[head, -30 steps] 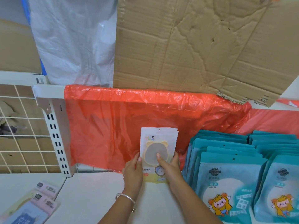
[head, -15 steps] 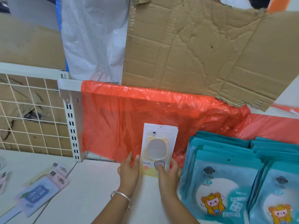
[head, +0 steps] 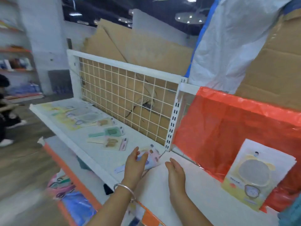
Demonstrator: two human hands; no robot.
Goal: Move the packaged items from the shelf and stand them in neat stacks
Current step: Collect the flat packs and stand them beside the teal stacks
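Observation:
A stack of white and yellow packages (head: 259, 175) stands upright at the right, leaning on the red plastic sheet (head: 228, 128). Neither hand touches it. My left hand (head: 136, 165), with a bracelet on its wrist, hovers with fingers spread over flat pink and blue packages (head: 150, 158) at the shelf joint. My right hand (head: 176, 174) hangs empty above the white shelf (head: 162, 193), fingers straight. More packages (head: 110, 137) lie flat along the left shelf (head: 73, 136).
A white wire grid panel (head: 123, 100) backs the left shelf, with cardboard (head: 138, 51) behind it. A slotted upright (head: 173, 121) divides the two shelves. Bags of goods (head: 68, 193) lie on the floor below. A person (head: 4, 108) is at the far left.
Both hands have let go of the upright white package stack and moved left. The view has swung left, so the stack now sits at the right edge and the left shelf shows.

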